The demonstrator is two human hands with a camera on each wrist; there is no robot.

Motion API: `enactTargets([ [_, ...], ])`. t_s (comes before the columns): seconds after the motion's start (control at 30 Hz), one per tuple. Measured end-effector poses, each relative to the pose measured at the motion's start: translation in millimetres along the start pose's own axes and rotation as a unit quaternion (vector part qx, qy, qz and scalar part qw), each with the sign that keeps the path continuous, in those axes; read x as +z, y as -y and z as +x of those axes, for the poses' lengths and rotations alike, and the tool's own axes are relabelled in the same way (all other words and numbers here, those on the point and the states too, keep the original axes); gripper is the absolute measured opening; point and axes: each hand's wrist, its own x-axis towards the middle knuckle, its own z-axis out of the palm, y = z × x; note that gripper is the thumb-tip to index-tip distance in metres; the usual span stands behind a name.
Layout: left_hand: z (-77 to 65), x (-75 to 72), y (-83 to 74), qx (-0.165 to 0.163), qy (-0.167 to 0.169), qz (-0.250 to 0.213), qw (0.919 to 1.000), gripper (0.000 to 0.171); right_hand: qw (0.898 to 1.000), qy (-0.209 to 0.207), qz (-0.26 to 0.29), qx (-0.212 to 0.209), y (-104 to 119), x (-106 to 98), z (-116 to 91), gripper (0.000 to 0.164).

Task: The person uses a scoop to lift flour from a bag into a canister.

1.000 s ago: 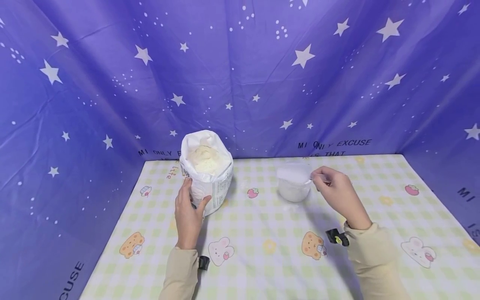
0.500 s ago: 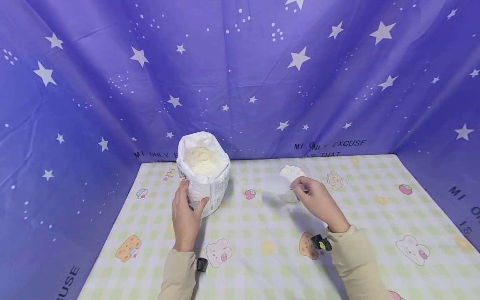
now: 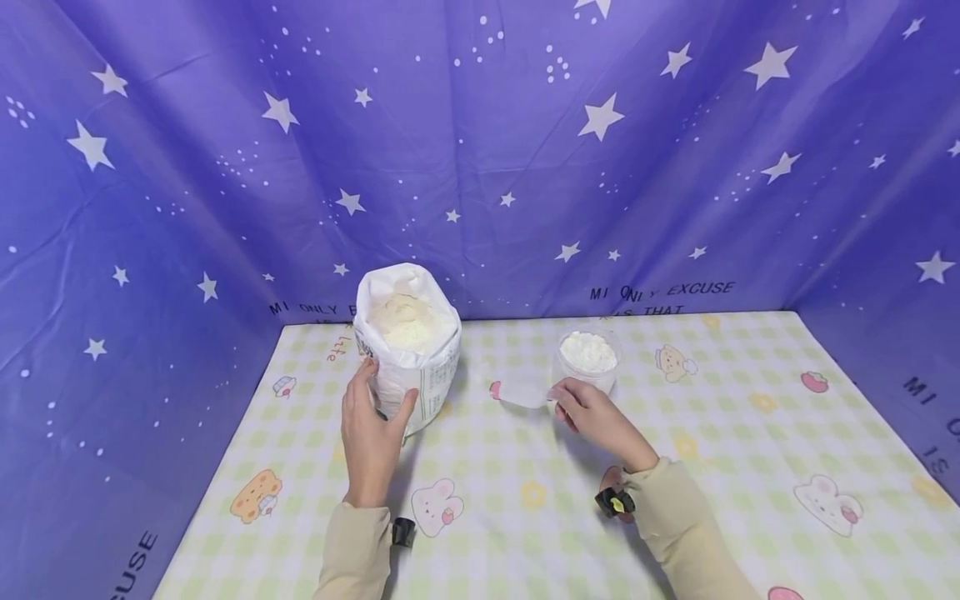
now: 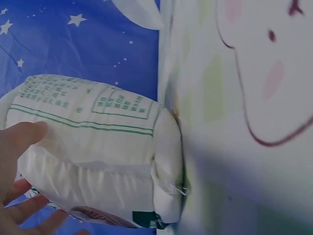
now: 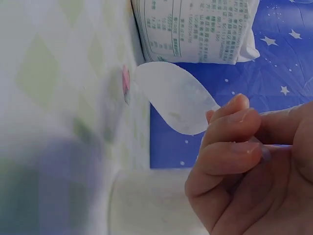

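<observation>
A white paper flour bag (image 3: 427,387) stands with its top rolled open, full of pale powder (image 3: 408,323). My left hand (image 3: 371,442) holds its near left side, thumb on one face and fingers round the other. Between the fingers of my right hand (image 3: 600,423) is the handle of a white plastic spoon (image 3: 523,395). Its oval bowl (image 5: 171,95) points left toward the bag, above the table. Just behind the right hand stands a clear round tub (image 3: 592,382), heaped with white powder (image 3: 588,352). Most of the spoon's handle is hidden by the fingers.
A checked tablecloth (image 3: 487,542) with printed cartoon animals and fruit covers the table. Its far edge meets a purple star-patterned curtain (image 3: 480,125), which also rises at both sides. A gap of cloth separates bag and tub.
My right hand has moved left and nearer to me, carrying the spoon from over the tub to beside it. The powder in the tub is now in full view. The left hand stays on the bag.
</observation>
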Motion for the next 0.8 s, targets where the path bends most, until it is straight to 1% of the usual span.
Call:
enactTargets([
  [0.13,-0.1,-0.1,-3.9,0.025,-0.039,-0.011,0.9989,0.054,1.0,0.004,0.018,0.015,-4.8,4.6,0.7,0.028],
  [0.27,-1.6,0.1,-9.9,0.054,-0.088,-0.041,0.9938,0.045,0.999,0.003,0.024,0.029,-9.4,9.0,2.0,0.03],
  [0.37,-3.6,1.5,-16.7,0.09,-0.124,-0.08,0.9849,0.035,0.999,-0.001,0.012,0.044,-10.8,12.9,1.1,0.03],
  [0.47,-6.8,4.4,-25.1,0.138,-0.142,-0.117,0.9732,0.026,0.998,0.001,-0.012,0.061,-10.9,16.2,-1.7,0.03],
  [0.53,-9.5,7.0,-30.3,0.164,-0.139,-0.131,0.9678,0.024,0.997,0.008,-0.029,0.067,-9.9,17.8,-3.9,0.029],
  [0.6,-12.9,10.0,-34.5,0.175,-0.128,-0.132,0.9674,0.023,0.996,0.014,-0.048,0.068,-8.0,18.8,-6.2,0.028],
  [0.67,-16.3,13.6,-37.2,0.175,-0.11,-0.124,0.9706,0.023,0.995,0.018,-0.067,0.068,-5.0,19.1,-8.3,0.027],
  [0.8,-22.6,20.8,-41.1,0.161,-0.056,-0.094,0.981,0.025,0.991,0.019,-0.116,0.067,1.2,18.2,-12.1,0.023],
])
